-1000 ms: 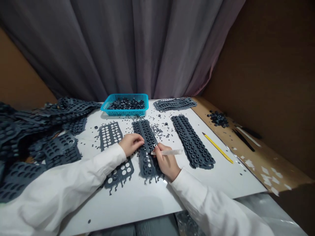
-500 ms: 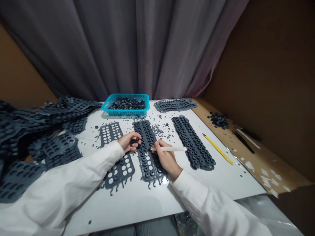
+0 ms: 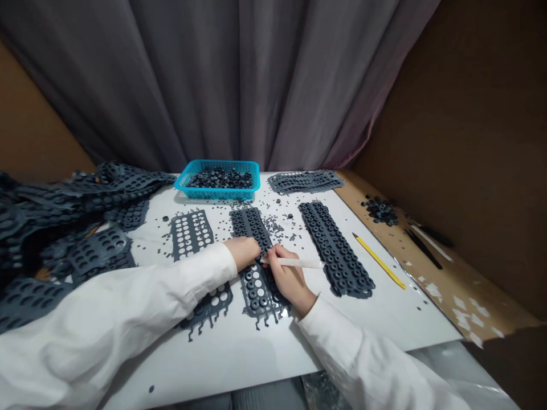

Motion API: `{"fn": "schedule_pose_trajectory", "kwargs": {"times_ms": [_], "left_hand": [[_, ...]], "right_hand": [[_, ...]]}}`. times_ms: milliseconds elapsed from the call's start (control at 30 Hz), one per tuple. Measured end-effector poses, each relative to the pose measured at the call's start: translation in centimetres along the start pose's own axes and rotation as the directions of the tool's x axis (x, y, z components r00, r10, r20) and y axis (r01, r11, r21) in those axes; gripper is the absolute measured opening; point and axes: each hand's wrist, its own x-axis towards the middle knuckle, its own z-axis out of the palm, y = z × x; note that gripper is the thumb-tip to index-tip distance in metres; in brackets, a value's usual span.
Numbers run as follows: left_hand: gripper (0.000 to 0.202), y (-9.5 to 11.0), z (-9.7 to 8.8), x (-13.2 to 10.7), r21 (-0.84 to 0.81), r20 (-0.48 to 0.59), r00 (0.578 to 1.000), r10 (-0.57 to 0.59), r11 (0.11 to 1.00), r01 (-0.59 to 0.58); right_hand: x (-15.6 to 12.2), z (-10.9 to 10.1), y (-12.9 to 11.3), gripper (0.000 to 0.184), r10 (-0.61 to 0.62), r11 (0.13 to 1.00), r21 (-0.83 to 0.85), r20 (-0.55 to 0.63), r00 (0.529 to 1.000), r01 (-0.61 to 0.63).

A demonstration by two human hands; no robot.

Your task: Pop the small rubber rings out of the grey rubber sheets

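Dark ring sheet (image 3: 267,287) lies midway across the white desk (image 3: 239,353), its near end set back from the front edge and its long sides running toward the back edge. Nearest that front edge, at the left, I see 1 loose dark disc (image 3: 151,389). Farther in, I have the right hand (image 3: 287,274) with its grip closed around a pale rod (image 3: 299,263), 1 end held at the sheet just beside the left hand (image 3: 243,251). The left hand's grip is bunched over the sheet; I cannot tell whether it pinches anything. My worry is that rod: if pushed off line, I judge it could slip, jab the left hand or tear the web between rings, and poor bracing could let the sheet skid. The sheet looks dark grey and studded with rings in long rows; some holes toward its near end show white, and hooked tails trail from that end. A holed sheet (image 3: 193,229) lies to its left, a fuller sheet (image 3: 335,248) to its right, with a yellow stick (image 3: 378,260) toward the desk's right edge. Small dark specks (image 3: 277,229) litter the desk beyond, and near the back edge a blue basket (image 3: 217,194) holds heaped dark pieces (image 3: 220,179).
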Motion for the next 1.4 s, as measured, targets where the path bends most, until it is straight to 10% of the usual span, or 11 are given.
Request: {"fn": "schedule_pose_trajectory", "kwargs": {"times_ms": [167, 300, 467, 633, 1033, 1400], "left_hand": [[0.009, -2.0, -1.3, -0.9, -0.23, -0.18, 0.983, 0.047, 0.969, -0.088], [0.012, -5.3, -3.7, -2.4, -0.674, -0.428, 0.814, -0.393, 0.739, 0.002], [0.009, -6.0, -3.3, -3.2, -0.995, -0.013, 0.84, -0.542, 0.09, 0.043], [0.021, -4.5, -2.0, -2.0, -0.887, 0.317, 0.897, -0.307, -0.432, 0.166], [0.018, -3.7, -0.4, -2.8, -0.857, 0.363, 0.878, -0.312, -0.482, 0.183], [0.054, -2.0, 1.2, -5.0, -0.812, 0.256, 0.965, -0.053, -0.553, 0.185]], "right_hand": [[-0.2, -0.1, -0.3, 0.03, -0.014, 0.995, -0.094, -0.004, 1.0, 0.014], [-0.4, -0.2, -0.5, 0.03, -0.012, 0.997, -0.076, -0.005, 1.0, 0.012], [-0.3, -0.3, -0.1, 0.03, -0.009, 0.997, 0.072, -0.015, 1.0, 0.01], [1.4, -0.4, 0.1, 0.033, 0.024, 0.988, 0.152, -0.073, 0.997, -0.012], [2.7, 0.5, 0.8, 0.034, 0.036, 0.974, 0.224, -0.084, 0.996, -0.016], [1.2, -0.2, -1.8, 0.022, -0.143, 0.96, 0.234, -0.06, 0.988, 0.153]]}}
